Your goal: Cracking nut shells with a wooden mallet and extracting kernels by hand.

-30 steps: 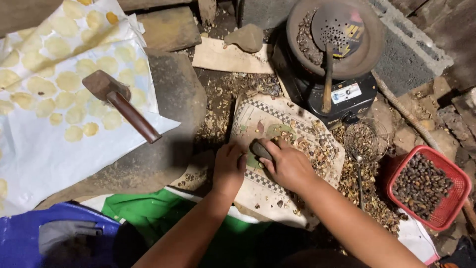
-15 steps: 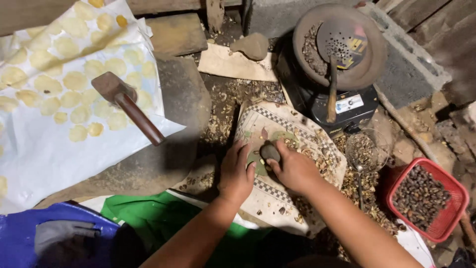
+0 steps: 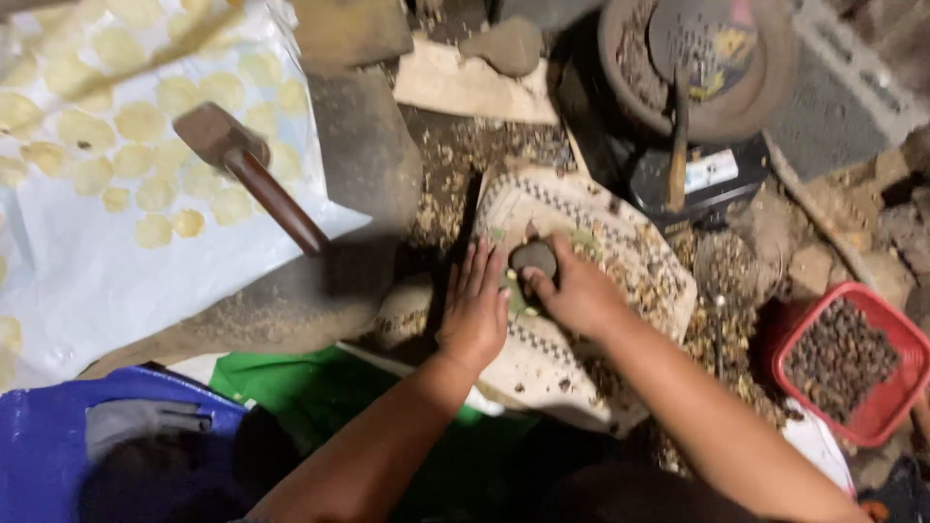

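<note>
My right hand [image 3: 579, 292] grips a small dark round stone [image 3: 534, 258] and holds it against a patterned woven mat [image 3: 620, 232] littered with crushed shells. Beside the stone my left hand [image 3: 475, 305] lies flat on the mat with its fingers together, touching the spot under the stone. Whatever lies beneath the stone is hidden.
A wooden-handled mallet [image 3: 254, 174] lies on a big flat stone [image 3: 358, 174]. Pale flattened discs [image 3: 145, 121] cover a white sheet at the left. A red basket of dark seeds [image 3: 852, 363] sits at the right, a dark pan with a ladle [image 3: 693, 58] behind, a blue tub [image 3: 58, 455] near me.
The view has shifted and blurred a little. Both hands stay on the mat; my right hand has lifted the stone slightly toward the far side and my left hand has spread flatter.
</note>
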